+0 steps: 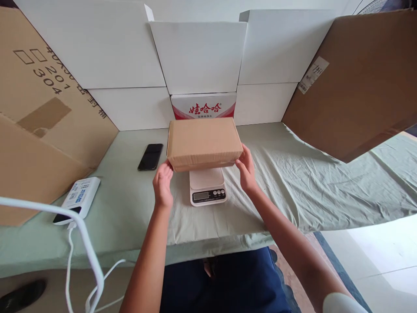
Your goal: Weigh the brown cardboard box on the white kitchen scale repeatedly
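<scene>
On the scale (207, 188), both hands' fingers touch a closed cardboard box (203, 142).

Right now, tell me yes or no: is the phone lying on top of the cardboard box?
No, the phone lies flat on the green cloth, left of the cardboard box, which sits on the scale.

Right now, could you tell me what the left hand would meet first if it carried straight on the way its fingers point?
The left hand points up and forward at the near left corner of the cardboard box on the scale. Its fingertips look to be already at that corner, so the box comes first, though depth is unclear.
</scene>
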A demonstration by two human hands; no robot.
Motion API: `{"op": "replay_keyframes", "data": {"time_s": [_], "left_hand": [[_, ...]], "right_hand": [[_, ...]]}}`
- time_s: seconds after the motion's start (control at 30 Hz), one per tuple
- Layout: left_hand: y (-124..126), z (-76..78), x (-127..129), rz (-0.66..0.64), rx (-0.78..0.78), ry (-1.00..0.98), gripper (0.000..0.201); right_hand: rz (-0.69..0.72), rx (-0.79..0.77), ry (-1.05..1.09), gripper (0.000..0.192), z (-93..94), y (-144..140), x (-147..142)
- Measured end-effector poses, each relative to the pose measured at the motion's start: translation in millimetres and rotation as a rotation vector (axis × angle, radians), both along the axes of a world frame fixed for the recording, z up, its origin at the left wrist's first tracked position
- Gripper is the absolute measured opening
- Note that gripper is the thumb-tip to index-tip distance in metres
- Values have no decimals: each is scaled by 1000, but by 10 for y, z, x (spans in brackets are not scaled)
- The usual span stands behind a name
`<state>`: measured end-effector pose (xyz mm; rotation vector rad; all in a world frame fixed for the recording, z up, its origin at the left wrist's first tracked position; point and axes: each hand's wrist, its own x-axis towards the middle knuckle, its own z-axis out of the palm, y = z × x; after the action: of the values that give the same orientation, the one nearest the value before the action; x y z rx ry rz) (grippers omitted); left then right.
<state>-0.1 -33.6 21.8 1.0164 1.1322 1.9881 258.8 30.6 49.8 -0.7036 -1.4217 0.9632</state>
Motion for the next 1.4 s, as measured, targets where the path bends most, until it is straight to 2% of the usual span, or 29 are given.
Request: {"op": "replay_keyframes", "data": {"time_s": [0.07, 0.13, 0.2, 0.3, 0.43, 0.7, 0.9, 1.03, 1.1, 1.2, 1.3, 1.4], "left_hand": [[307, 71, -50, -18, 3, 19, 64], [605, 52, -80, -25, 1, 14, 68], [834, -44, -101, -18, -35, -16, 73], [994, -221, -141, -17, -102, -48, 70], [999, -328, -191, -29, -132, -76, 65], [1004, -330, -185, -25, -202, -72, 72], [932, -234, -425, 99, -86, -99, 75], [935, -221, -470, 92, -91, -119, 77], [952, -235, -432, 57, -116, -114, 77], [975, -261, -354, 1, -176, -97, 77], [989, -281, -298, -42, -239, -72, 81], [998, -295, -273, -62, -267, -59, 85]], "right_hand": [[8, 16, 20, 57, 41, 230, -87], [3, 29, 45, 61, -5, 474, -180], [-9, 8, 58, 63, -124, 681, -261], [-22, -44, 67, 61, -336, 859, -331], [3, -60, 57, 57, -466, 902, -345], [5, -135, 56, 54, -504, 981, -349], [-229, -235, 195, 68, -598, 1260, 23], [-283, -323, 272, 68, -567, 1309, 183], [-241, -346, 265, 66, -545, 1276, 148], [-108, -353, 224, 61, -524, 1203, 17], [17, -334, 166, 59, -514, 1134, -109], [76, -293, 100, 58, -505, 1080, -181]]}}
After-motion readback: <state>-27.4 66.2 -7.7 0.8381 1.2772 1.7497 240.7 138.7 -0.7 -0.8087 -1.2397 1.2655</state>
